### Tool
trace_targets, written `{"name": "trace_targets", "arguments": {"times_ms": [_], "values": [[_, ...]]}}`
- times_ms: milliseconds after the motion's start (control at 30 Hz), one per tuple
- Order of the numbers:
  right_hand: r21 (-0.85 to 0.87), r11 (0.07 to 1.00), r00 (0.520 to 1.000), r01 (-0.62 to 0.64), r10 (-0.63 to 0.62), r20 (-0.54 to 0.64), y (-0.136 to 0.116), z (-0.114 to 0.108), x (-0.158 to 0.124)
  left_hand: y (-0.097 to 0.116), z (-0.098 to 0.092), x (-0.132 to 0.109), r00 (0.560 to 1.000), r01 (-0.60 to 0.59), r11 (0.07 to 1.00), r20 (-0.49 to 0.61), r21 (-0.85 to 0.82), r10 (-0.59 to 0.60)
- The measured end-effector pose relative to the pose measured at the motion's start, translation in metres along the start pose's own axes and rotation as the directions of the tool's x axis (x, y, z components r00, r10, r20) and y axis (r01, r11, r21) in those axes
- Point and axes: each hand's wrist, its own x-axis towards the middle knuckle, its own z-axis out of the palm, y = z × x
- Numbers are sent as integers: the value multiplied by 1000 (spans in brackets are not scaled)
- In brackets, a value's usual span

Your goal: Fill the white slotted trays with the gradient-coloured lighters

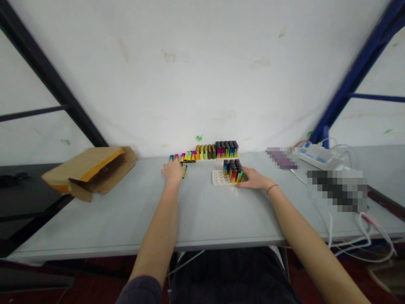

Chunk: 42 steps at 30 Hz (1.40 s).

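My left hand (174, 171) is on the tabletop at the left end of a row of lighters, its fingers bent down over blue and red lighters (176, 157). A green-yellow lighter (184, 172) lies close beside its thumb. How many lighters it grips is hidden. My right hand (255, 180) curves round the right end of a white tray with round holes (218, 177), thumb in front and fingers behind. Black-topped multicoloured lighters (233, 170) stand upright in the tray's right part; holes show at its left.
Along the wall stand yellow and dark lighters (205, 151) and a black-topped block of lighters (227, 149). Pink-yellow lighters (189, 156) lie to their left. An open cardboard box (91, 171) rests far left. On the right are a power strip (322, 156) and white cables (363, 240).
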Motion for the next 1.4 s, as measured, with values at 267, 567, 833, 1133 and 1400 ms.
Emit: {"name": "trace_targets", "arguments": {"times_ms": [267,567,833,1133,1400], "values": [[0,1000,1000,-4,4,-11,2,2,1,0,26,9,989,-123,989,68,-86,128],[-16,1000,1000,-2,2,16,0,-1,0,32,31,-7,966,-18,858,214,-513,148],[-22,1000,1000,0,0,10,0,0,1,72,44,-36,873,308,224,368,-925,321],[-12,1000,1000,-12,12,2,3,2,1,76,44,-39,820,530,-20,506,-848,266],[-20,1000,1000,-6,6,5,2,1,1,76,45,-42,821,528,45,523,-848,229]]}}
